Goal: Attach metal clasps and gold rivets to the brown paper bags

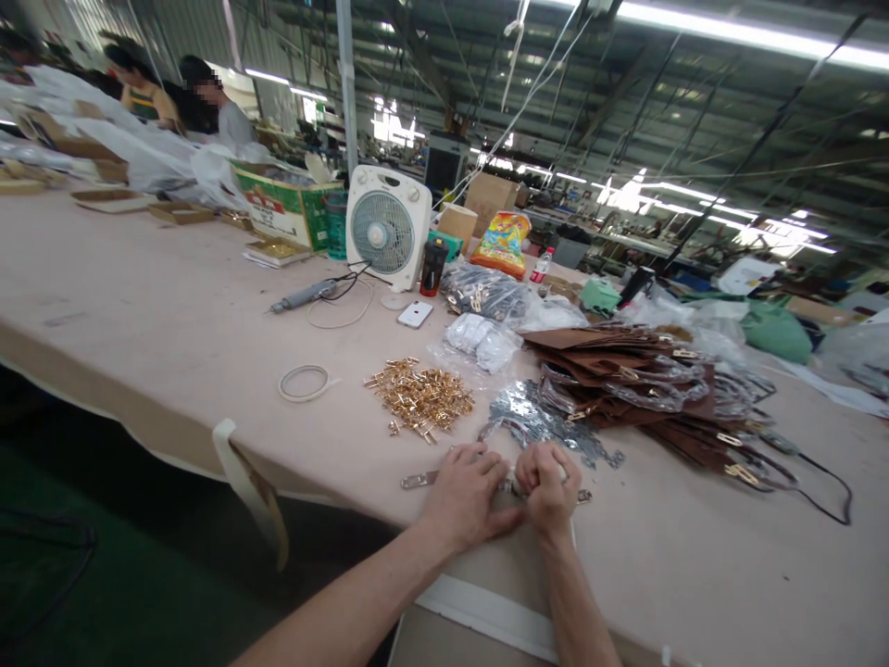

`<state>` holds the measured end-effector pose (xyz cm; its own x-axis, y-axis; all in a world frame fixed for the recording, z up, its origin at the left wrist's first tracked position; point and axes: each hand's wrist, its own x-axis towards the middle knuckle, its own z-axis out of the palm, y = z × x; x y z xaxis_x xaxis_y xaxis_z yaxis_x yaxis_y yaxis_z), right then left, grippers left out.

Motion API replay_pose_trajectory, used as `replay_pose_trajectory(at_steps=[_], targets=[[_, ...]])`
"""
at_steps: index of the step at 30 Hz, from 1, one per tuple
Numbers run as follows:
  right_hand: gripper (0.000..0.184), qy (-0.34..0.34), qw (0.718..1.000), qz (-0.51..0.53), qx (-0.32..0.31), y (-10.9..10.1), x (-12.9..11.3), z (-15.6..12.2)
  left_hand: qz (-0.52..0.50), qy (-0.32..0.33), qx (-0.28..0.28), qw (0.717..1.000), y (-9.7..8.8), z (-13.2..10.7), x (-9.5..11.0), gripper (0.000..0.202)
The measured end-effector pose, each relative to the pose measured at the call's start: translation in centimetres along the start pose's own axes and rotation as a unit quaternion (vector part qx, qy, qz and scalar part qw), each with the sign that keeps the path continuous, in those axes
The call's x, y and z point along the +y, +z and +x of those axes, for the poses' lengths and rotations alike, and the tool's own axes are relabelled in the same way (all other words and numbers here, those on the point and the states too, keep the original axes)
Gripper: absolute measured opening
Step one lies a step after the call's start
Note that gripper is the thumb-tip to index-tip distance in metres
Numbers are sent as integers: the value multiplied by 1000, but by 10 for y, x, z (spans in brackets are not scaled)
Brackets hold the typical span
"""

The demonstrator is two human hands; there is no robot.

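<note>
My left hand (467,493) lies palm down at the table's front edge, thumb spread, fingers resting across a brown strap. A metal end piece (417,480) sticks out left of that hand. Close beside it, my right hand (550,484) is closed in a fist around a pale-handled tool (562,471), mostly hidden by the fingers. Another metal fitting (583,497) shows right of the fist. A light panel (518,556) lies beneath both hands. Just beyond are a pile of small gold-coloured metal parts (420,396) and a heap of flat silvery metal pieces (532,412).
Brown bag pieces with wrapped handles (625,371) are stacked at the right. Farther back stand a box fan (389,227), a dark bottle (434,267) and a phone (415,315). A corded grey tool (304,296) and a tape roll (304,383) lie left. Co-workers (232,116) sit far back.
</note>
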<state>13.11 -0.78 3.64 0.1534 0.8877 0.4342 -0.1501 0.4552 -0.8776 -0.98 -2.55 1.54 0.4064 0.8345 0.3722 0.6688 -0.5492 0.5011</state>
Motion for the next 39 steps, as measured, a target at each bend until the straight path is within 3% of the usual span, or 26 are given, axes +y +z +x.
replay_pose_trajectory(at_steps=[4, 12, 17, 21, 26, 29, 32, 34, 39], targets=[[39, -34, 995, 76, 49, 4, -7, -9, 3, 0, 5, 1000, 1, 0, 0, 54], [41, -40, 998, 36, 39, 16, 7, -23, 16, -6, -7, 1000, 5, -1, -3, 48], [39, -87, 990, -109, 34, 14, 15, -28, 27, -4, -16, 1000, 3, -1, -1, 42], [33, -129, 963, -237, 19, 18, 16, -26, 32, -6, -7, 999, 7, 0, 0, 32], [29, -150, 943, -296, -12, 30, 15, -17, 17, -11, -7, 1000, 11, 2, -4, 37], [34, -89, 965, -245, 39, 29, 12, -9, -5, 4, -1, 1000, 7, 0, -5, 48], [43, -7, 993, -91, 72, 19, 6, 0, -2, -5, -1, 1000, 3, -1, -3, 53], [46, 14, 996, -4, 87, 12, 4, 8, 4, -16, 1, 1000, 1, 0, -1, 56], [47, 65, 997, 11, 38, 11, 7, 26, 9, -23, -3, 1000, 2, 1, 1, 57]])
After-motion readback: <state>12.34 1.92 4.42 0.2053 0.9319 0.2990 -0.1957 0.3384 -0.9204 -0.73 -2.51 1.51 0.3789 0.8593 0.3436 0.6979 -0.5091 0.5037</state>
